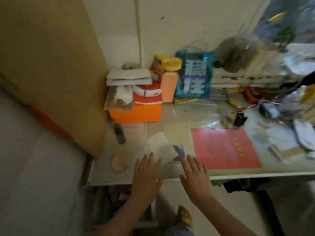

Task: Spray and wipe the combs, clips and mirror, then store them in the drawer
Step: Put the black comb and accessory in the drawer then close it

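Both hands are reaching out flat over the near edge of the tabletop (238,174): the left hand (146,178) and the right hand (196,178) are each showing straight, spread fingers and are gripping nothing. Judging progress: the task is looking barely begun, if begun at all. A black claw clip (239,119) is lying toward the far right of the tabletop, just beside a small pale object I cannot identify, and well apart from both hands; it is not showing any sign of being stored. No comb and no mirror are readable in this blurred view (a small bluish piece (179,151) just beyond the right fingertips is too smeared to name). A small dark bottle (120,133) is standing near the left side, in front of an orange box (136,114); whether it is the spray I cannot tell. A pale cloth-like pad (120,161) is lying near the left front corner and may be serving as the wipe, though that is a guess. A red sheet (225,149) is lying flat to the right of the hands, and a blue printed bag (194,75) is standing at the far wall. Below the tabletop edge something like an open compartment is showing, but it is too dark to call it the drawer. Remaining, by my reading: spraying, wiping and storing everything.
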`<state>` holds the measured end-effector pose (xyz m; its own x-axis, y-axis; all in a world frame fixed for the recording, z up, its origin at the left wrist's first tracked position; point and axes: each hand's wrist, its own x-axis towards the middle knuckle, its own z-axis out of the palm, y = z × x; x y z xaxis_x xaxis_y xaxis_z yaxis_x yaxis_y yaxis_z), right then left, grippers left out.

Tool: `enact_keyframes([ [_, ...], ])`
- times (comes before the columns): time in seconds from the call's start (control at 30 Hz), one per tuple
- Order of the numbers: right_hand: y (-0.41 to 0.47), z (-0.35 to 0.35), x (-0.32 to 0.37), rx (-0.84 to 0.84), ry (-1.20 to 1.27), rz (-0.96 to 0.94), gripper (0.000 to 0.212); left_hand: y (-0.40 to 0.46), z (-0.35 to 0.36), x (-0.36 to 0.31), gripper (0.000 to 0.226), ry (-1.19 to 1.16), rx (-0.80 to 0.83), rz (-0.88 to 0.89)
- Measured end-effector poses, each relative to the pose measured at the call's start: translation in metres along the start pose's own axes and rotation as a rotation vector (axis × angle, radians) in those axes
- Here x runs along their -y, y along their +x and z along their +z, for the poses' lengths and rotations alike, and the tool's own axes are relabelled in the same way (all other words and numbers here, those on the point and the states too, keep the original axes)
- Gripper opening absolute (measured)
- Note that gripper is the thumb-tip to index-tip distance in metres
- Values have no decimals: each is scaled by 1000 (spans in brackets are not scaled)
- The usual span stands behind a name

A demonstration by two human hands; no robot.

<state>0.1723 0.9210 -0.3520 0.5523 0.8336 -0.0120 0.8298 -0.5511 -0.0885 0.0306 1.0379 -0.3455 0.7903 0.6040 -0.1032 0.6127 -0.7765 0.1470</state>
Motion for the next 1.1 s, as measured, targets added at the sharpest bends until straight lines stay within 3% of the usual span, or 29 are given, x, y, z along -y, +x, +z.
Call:
enact_keyframes([
  [0.23,33,-48,-130,-71,-39,184,69,90,-27,-111,55,-54,-57,120],
  [0.57,113,-43,-329,11,-13,210,72,230,-8,-294,63,-66,33,92],
  [0.73,142,-37,-382,35,2,182,74,277,-4,-337,65,-81,34,7],
  [1.1,194,-10,-418,86,126,186,60,350,23,-346,58,-116,61,-61],
])
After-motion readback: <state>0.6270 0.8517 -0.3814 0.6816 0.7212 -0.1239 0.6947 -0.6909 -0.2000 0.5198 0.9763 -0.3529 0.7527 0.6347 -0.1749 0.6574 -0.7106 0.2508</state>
